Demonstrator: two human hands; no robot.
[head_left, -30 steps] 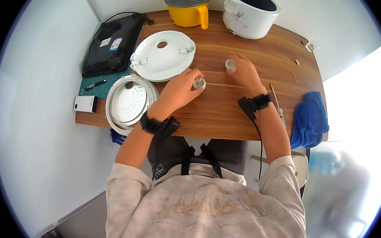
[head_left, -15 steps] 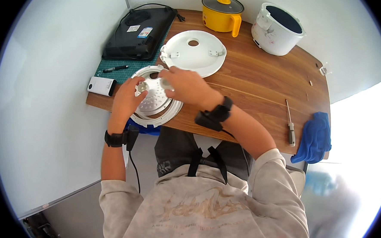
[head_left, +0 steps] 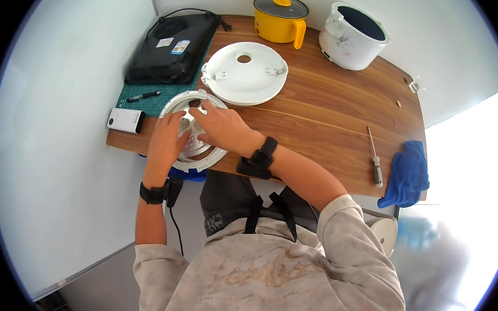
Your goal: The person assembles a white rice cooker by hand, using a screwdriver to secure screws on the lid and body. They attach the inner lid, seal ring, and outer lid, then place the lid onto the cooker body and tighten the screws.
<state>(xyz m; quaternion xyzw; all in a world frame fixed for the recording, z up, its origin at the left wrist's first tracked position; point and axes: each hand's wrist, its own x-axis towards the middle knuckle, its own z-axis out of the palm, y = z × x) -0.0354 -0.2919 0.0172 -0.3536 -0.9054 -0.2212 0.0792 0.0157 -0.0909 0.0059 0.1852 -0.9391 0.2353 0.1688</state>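
A white plastic ring (head_left: 188,165) with notched edges lies at the table's near left edge. Within it sits a dimpled metal disc (head_left: 196,149) with a dark hole at its far side. My left hand (head_left: 164,142) reaches over the disc's left part, thumb and curled fingers around a small pale round part (head_left: 184,124). From the right, my right hand (head_left: 223,128) bends over the disc, a second small pale round piece (head_left: 198,126) between thumb and fingers. The fingers partly hide both small pieces.
Behind the ring lies a white oval lid (head_left: 245,85). A black appliance (head_left: 167,53), pen (head_left: 143,97) and white power bank (head_left: 125,121) are at left. A yellow pot (head_left: 276,27) and white cooker body (head_left: 350,43) stand at back. Right: screwdriver (head_left: 376,168), blue cloth (head_left: 406,172).
My right hand has moved left and slightly nearer, bringing its small pale piece close to the left one. My left hand stays over the disc. The whole view has shifted a little.
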